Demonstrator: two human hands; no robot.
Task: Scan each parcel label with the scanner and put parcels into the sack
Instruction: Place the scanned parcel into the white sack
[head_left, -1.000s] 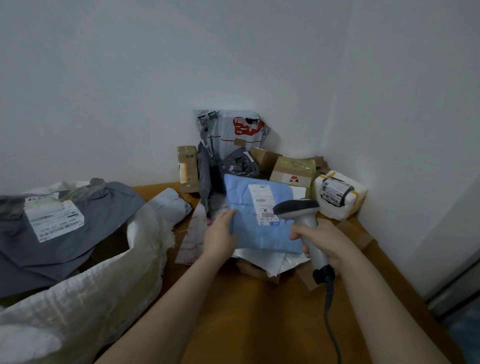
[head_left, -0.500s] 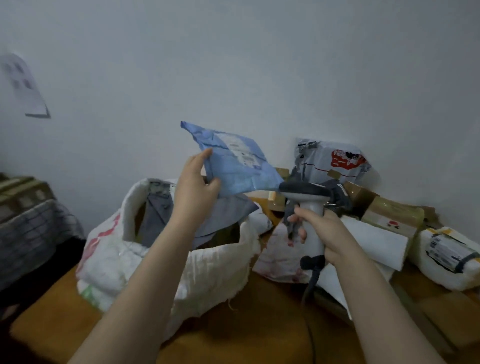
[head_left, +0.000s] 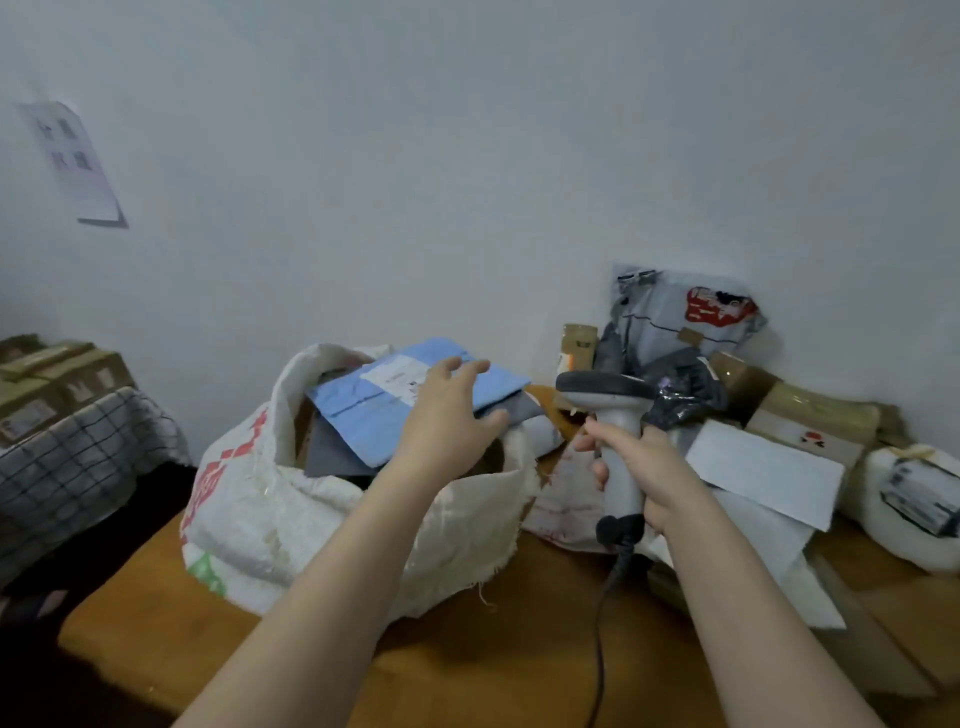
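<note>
1. We see a smooth brown table (head_left: 493, 654) against a pale wall, a checked cloth (head_left: 78, 462) at far left.
2. A coarse white woven sack (head_left: 291, 514), rim frayed, stands open on it.
3. Right of it lies a heap: crinkled grey poly bag (head_left: 670, 317), taped cardboard boxes (head_left: 821, 413), flat white mailer (head_left: 763, 467).
4. The blue parcel (head_left: 358, 415), flat and soft, label up, lies in the sack's mouth atop a grey parcel (head_left: 332, 454).
5. The grey corded scanner (head_left: 615, 418) stands upright between sack and heap, its handle gripped by the right hand (head_left: 649, 467).
6. The left hand (head_left: 447, 421) hangs over the blue parcel, fingers spread, holding nothing, hiding part of the label.
</note>
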